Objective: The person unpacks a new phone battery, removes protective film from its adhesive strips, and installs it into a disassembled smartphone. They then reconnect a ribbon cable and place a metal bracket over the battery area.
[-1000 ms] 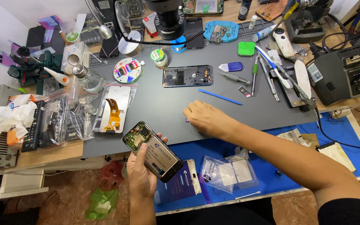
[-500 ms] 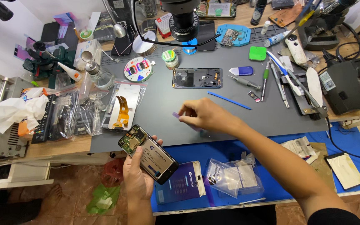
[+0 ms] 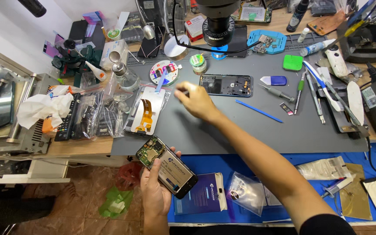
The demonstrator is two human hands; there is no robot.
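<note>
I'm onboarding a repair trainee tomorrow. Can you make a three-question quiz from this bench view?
1. True or false: the left hand holds an opened phone.
2. The right hand is above the: A) grey mat B) blue mat C) floor.
3. Fill in: the thin blue stick lies to the ____ of the right hand in the picture.

Key: 1 true; 2 A; 3 right.

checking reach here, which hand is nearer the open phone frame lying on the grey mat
Right. The right hand hovers just left of the phone frame, almost at its edge. The left hand is far below it, off the mat, holding an opened phone.
</note>
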